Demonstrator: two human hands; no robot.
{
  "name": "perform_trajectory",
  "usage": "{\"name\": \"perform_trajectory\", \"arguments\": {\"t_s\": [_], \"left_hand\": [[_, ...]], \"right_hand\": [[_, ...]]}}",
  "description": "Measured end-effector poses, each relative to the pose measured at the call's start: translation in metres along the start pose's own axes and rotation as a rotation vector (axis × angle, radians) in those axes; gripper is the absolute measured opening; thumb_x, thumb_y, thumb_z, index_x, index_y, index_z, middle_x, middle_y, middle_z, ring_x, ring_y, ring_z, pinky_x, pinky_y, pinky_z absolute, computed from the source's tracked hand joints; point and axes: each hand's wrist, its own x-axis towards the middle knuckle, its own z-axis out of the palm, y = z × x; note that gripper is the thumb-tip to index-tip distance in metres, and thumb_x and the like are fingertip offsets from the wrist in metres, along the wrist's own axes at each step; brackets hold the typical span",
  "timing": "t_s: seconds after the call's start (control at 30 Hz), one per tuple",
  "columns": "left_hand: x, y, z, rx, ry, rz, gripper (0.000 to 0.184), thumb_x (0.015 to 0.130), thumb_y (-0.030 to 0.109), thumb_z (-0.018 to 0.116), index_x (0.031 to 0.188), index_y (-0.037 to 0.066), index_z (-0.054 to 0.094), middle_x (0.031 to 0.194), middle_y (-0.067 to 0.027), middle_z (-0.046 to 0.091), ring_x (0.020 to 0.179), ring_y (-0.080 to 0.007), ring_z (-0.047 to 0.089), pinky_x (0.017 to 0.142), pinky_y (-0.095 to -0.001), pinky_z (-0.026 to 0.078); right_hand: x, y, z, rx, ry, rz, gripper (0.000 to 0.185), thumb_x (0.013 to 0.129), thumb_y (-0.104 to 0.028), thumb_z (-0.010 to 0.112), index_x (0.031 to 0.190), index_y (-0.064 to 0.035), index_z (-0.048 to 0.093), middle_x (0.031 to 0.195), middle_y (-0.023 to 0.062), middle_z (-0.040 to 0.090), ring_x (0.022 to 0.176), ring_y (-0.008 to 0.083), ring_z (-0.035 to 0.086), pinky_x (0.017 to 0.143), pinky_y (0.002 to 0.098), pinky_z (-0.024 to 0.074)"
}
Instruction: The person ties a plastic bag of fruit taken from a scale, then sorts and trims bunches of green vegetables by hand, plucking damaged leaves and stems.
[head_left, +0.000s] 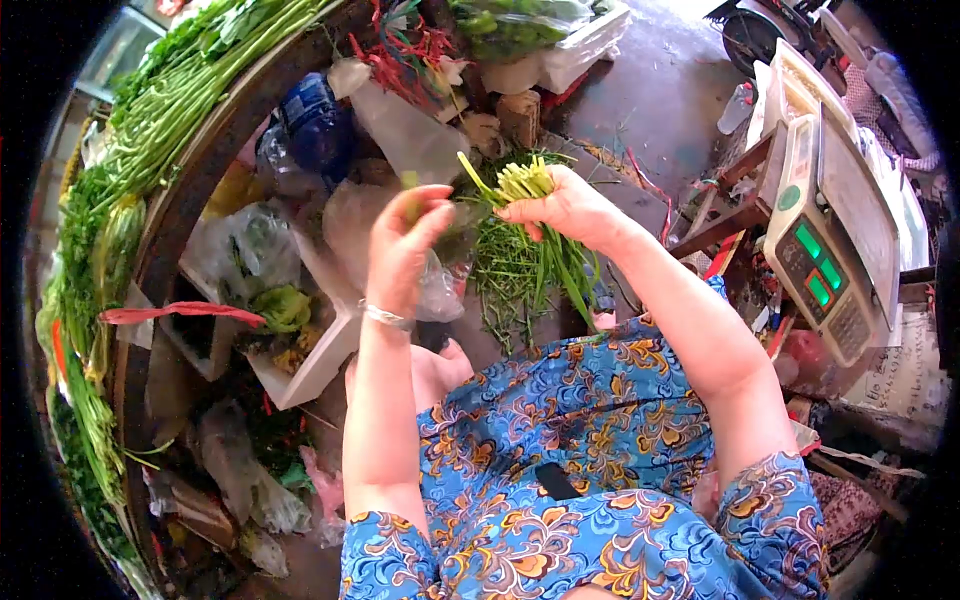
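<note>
Head view: scale [818, 240] and plastic bags [243, 245] flank the green stalks [525, 182].

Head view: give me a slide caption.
Right hand grips a bunch of green stalks above green scraps, left hand alongside.

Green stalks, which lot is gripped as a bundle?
The pale-ended bundle in the right hand; the loose heap beneath and long stalks at upper left lie unheld.
</note>
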Motion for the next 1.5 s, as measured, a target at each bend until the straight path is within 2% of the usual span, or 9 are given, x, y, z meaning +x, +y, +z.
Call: {"name": "perform_trajectory", "arguments": {"t_s": [0.1, 0.17, 0.53, 0.63, 0.87, 0.97, 1.13, 1.4, 1.5], "left_hand": [[-0.002, -0.007, 0.022, -0.083, -0.083, -0.026, 0.019, 0.084, 0.008, 0.068, 0.102, 0.003, 0.065, 0.091, -0.0002, 0.066, 0.087, -0.0081, 0.059, 0.08, -0.0222, 0.046], [0.001, -0.016, 0.025, -0.273, -0.094, -0.037, 0.014, 0.085, 0.005, 0.067, 0.099, 0.003, 0.065, 0.091, -0.0006, 0.066, 0.084, -0.0079, 0.059, 0.078, -0.0218, 0.047], [0.003, -0.019, 0.025, -0.261, -0.038, -0.033, 0.007, 0.091, 0.012, 0.062, 0.097, 0.009, 0.061, 0.088, -0.0024, 0.068, 0.077, -0.0087, 0.062, 0.065, -0.0218, 0.046], [0.006, -0.02, 0.019, -0.198, -0.006, 0.005, 0.008, 0.091, 0.012, 0.062, 0.096, 0.007, 0.06, 0.085, -0.0023, 0.066, 0.076, -0.0107, 0.062, 0.065, -0.0227, 0.047], [0.002, -0.021, 0.03, -0.182, -0.114, 0.027, 0.008, 0.089, 0.006, 0.062, 0.096, 0.003, 0.059, 0.084, -0.0017, 0.061, 0.07, -0.0115, 0.058, 0.064, -0.024, 0.047], [-0.002, -0.018, 0.035, -0.113, -0.17, -0.023, 0.01, 0.088, 0.004, 0.062, 0.098, 0.002, 0.059, 0.085, -0.0015, 0.061, 0.069, -0.011, 0.056, 0.064, -0.0236, 0.046], [-0.005, -0.016, 0.037, -0.324, -0.384, -0.14, 0.008, 0.088, 0.005, 0.062, 0.095, 0.002, 0.06, 0.083, 0.0007, 0.06, 0.069, -0.0075, 0.053, 0.062, -0.0214, 0.044], [-0.003, -0.017, 0.037, -0.151, -0.286, -0.177, 0.016, 0.093, 0.014, 0.057, 0.103, 0.004, 0.064, 0.09, -0.0024, 0.066, 0.078, -0.0128, 0.062, 0.073, -0.0252, 0.049], [-0.001, -0.022, 0.035, 0.002, -0.104, -0.033, 0.02, 0.094, 0.02, 0.057, 0.101, 0.004, 0.067, 0.093, -0.0045, 0.068, 0.081, -0.012, 0.064, 0.071, -0.0248, 0.049]], "right_hand": [[-0.003, -0.007, 0.006, 0.027, -0.025, -0.028, 0.013, 0.082, -0.016, 0.07, 0.086, -0.0052, 0.063, 0.071, -0.003, 0.058, 0.056, 0.0069, 0.051, 0.052, 0.0236, 0.0403], [-0.004, -0.011, 0.012, 0.032, -0.012, -0.026, 0.013, 0.081, -0.015, 0.069, 0.088, -0.0047, 0.064, 0.071, -0.0031, 0.058, 0.056, 0.0067, 0.051, 0.051, 0.0234, 0.0403], [-0.005, -0.009, -0.006, 0.027, 0.084, -0.051, 0.015, 0.082, -0.015, 0.071, 0.09, -0.0031, 0.065, 0.075, -0.0016, 0.061, 0.056, 0.0079, 0.051, 0.051, 0.024, 0.0413], [-0.003, -0.016, -0.019, 0.005, 0.27, -0.077, 0.015, 0.082, -0.017, 0.072, 0.085, -0.005, 0.062, 0.072, -0.0034, 0.057, 0.056, 0.0072, 0.05, 0.051, 0.0244, 0.0418], [-0.014, -0.025, -0.011, 0.075, 0.179, -0.185, 0.021, 0.082, -0.018, 0.071, 0.092, -0.0006, 0.065, 0.079, 0.0008, 0.062, 0.06, 0.0089, 0.053, 0.052, 0.0242, 0.0422], [-0.014, -0.027, -0.007, 0.072, 0.144, -0.193, 0.021, 0.083, -0.02, 0.069, 0.091, -0.0012, 0.066, 0.076, 0.0006, 0.061, 0.06, 0.0091, 0.052, 0.052, 0.0246, 0.0414], [-0.009, -0.028, -0.008, 0.064, 0.05, -0.23, 0.02, 0.084, -0.021, 0.069, 0.088, -0.0027, 0.065, 0.065, -0.0009, 0.056, 0.059, 0.0076, 0.05, 0.055, 0.0235, 0.0404], [-0.013, -0.029, -0.002, -0.002, 0.239, -0.195, 0.018, 0.084, -0.019, 0.07, 0.076, -0.0067, 0.061, 0.06, -0.0032, 0.052, 0.055, 0.0062, 0.048, 0.05, 0.0236, 0.0368], [-0.006, -0.017, -0.006, -0.058, 0.303, -0.212, 0.017, 0.082, -0.018, 0.071, 0.078, -0.0036, 0.062, 0.065, -0.001, 0.058, 0.053, 0.0075, 0.051, 0.048, 0.0251, 0.0422]]}}
